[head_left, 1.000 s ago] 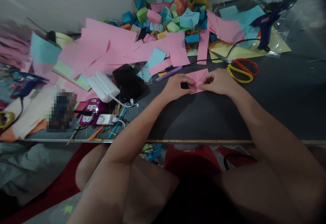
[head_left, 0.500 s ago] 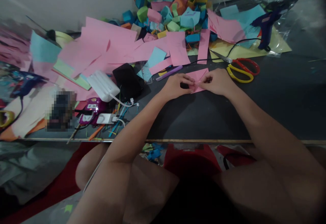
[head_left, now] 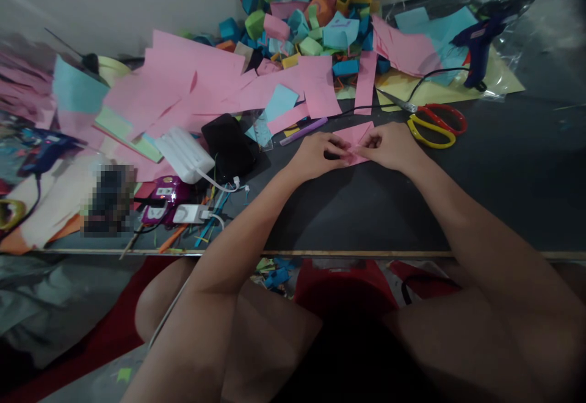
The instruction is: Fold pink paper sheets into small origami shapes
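A small pink paper piece lies on the dark table, partly folded. My left hand curls over its left side with fingers pinched on the paper. On the right side my right hand presses and pinches the same piece. Both hands meet at the paper's near edge, and the fingertips hide the fold there.
Red-and-yellow scissors lie just right of my hands. A blue glue gun and its cord sit at the back right. Pink sheets and folded coloured paper shapes pile up behind. A black pouch, white charger and cables lie left.
My fingers shifted slightly along the pink piece, pressing it flatter; the hands stay in the same place.
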The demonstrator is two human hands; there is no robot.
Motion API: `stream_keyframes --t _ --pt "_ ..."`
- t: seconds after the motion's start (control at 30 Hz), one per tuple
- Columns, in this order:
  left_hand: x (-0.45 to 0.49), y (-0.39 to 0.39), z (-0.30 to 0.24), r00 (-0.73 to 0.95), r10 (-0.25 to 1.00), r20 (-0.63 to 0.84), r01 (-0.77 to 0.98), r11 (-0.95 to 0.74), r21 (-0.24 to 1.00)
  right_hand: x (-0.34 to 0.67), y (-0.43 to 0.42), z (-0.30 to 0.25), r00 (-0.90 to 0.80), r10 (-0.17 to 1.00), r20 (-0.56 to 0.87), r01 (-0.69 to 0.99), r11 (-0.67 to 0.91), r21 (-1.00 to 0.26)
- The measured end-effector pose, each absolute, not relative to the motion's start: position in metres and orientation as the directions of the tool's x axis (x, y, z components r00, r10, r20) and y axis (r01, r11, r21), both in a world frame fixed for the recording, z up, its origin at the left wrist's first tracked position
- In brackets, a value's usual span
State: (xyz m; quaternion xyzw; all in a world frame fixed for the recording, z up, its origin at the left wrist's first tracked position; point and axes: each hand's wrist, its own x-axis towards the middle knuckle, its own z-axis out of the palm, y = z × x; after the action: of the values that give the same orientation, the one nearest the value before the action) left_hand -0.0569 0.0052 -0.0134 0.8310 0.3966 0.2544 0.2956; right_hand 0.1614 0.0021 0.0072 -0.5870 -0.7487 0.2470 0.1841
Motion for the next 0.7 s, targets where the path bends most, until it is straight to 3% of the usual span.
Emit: stream_keyframes --t 0.27,0.53,0.7 --pt "-0.054 0.004 -0.012 0.566 0.807 0.170 0.574 -0.533 0.622 0.162 0.002 0.006 -0.219 0.976 0.009 0.787 0.182 -0.590" --pt "-0.044 -0.018 0.004 0.673 0.731 0.114 0.685 -0.674 0.275 0.164 0.005 0.005 -0.203 0.979 -0.007 0.786 0.159 -0.598" --pt "-0.020 -0.049 0.013 0.670 0.740 0.065 0.739 -0.673 0.039 0.165 0.008 0.002 -0.200 0.980 -0.015 0.781 0.150 -0.607"
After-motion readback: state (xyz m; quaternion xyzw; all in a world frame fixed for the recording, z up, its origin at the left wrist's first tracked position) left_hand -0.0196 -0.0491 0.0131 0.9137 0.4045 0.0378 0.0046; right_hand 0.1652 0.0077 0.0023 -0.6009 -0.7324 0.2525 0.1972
